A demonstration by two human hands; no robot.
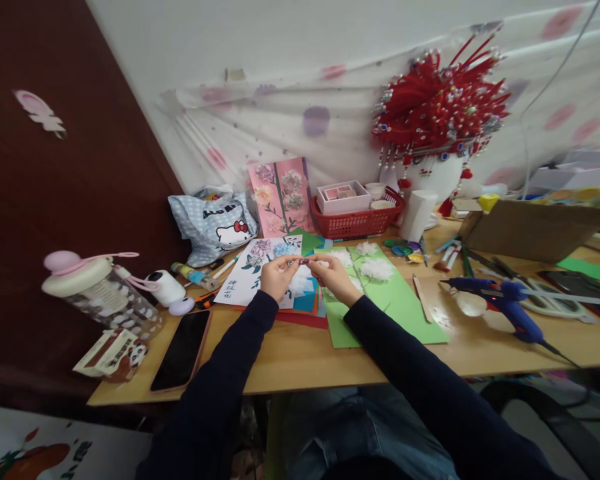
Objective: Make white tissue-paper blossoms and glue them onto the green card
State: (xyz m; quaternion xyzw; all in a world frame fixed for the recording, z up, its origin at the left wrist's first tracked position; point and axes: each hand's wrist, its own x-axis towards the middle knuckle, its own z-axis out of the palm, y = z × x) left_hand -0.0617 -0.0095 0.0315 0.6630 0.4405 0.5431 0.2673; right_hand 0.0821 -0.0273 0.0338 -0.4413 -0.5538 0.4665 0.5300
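My left hand (pixel 280 275) and my right hand (pixel 334 275) meet above the middle of the desk, fingertips pinched together and almost touching. Whatever sits between the fingertips is too small to make out. Just beneath them shows a pale, gauzy white piece (pixel 299 283); whether it is held or lies on the papers, I cannot tell. Under my right hand lies a light green sheet (pixel 395 307) bearing fluffy white flowers (pixel 377 269). Left of my left hand is a white sheet with printed flowers (pixel 245 283), over coloured paper (pixel 300 319).
A blue hot glue gun (pixel 510 303) rests at the right, near scissors (pixel 555 303) and a wooden stick (pixel 423 300). At the left are a phone (pixel 183 350) and a clear bottle (pixel 110 293). Behind stand a red basket (pixel 355 223) and a red beaded headdress (pixel 443 107).
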